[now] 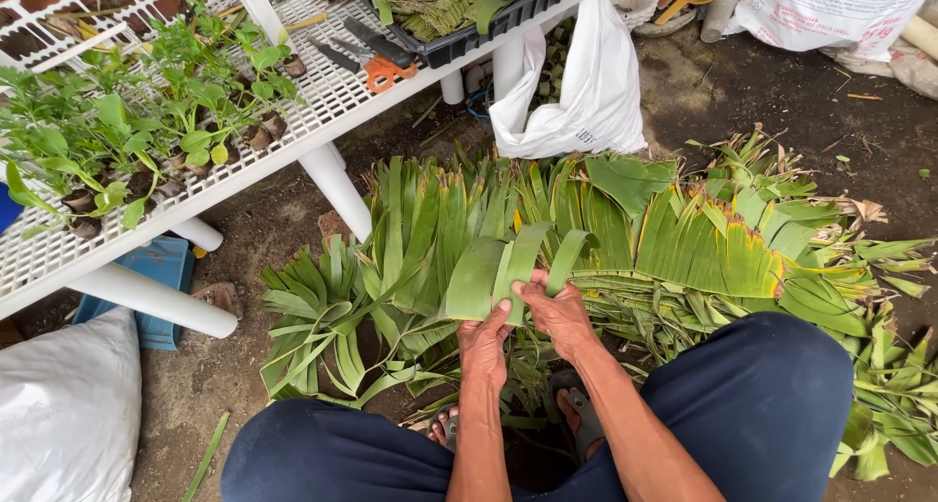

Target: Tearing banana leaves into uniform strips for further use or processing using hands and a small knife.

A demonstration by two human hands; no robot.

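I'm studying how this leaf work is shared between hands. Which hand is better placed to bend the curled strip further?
Probably the right hand: its fingers already pinch the curled strip. The left hand is pressed flat on the wider leaf piece, steadying it.

Up to my left stands a white mesh table (332,92) bearing potted seedlings (147,121), orange-handled scissors (376,62) and a black tray (508,19) of leaf strips. A white plastic bag (586,92) hangs beside it; a blue stool (161,268) sits underneath.
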